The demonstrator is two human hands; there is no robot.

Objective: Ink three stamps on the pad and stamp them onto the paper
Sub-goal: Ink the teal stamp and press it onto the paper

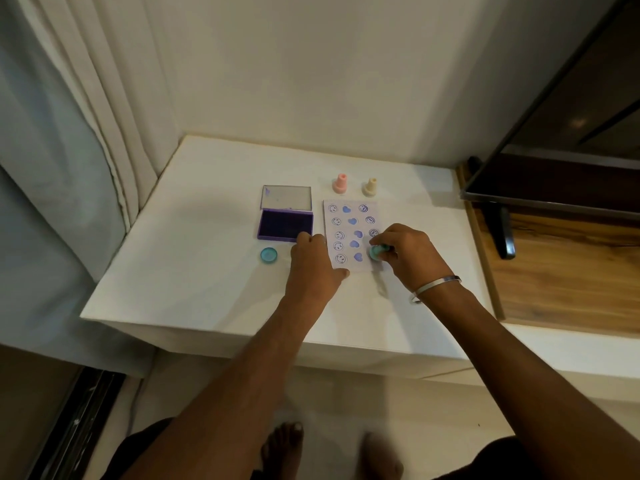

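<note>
A white table [207, 271] stands in a corner against a pale wall, with a curtain [69, 133] hanging to its left and a dark framed screen [571, 133] leaning over a wooden surface [561, 271] to its right. On the table lies a sheet of paper [349, 233] printed with three columns of purple marks: smiley faces down the left, hearts down the middle, round faces down the right. Just left of the paper sits the purple ink pad [284, 226], its clear lid [286, 197] folded back and lying flat behind it.

The left hand [313, 261] rests palm down at the paper's near left edge, its fingers bent, their tips by the near right corner of the ink pad and its thumb touching the paper's near corner; it holds nothing that shows. The right hand [405, 251], with a metal bangle [436, 287] on the wrist, pinches a teal stamp [376, 252] whose base sits on the paper at the bottom of the right column.

Behind the paper stand a pink stamp [340, 184] and a cream stamp [370, 187], both upright and close together. A teal cap [268, 254] lies on the table just in front of the ink pad.
</note>
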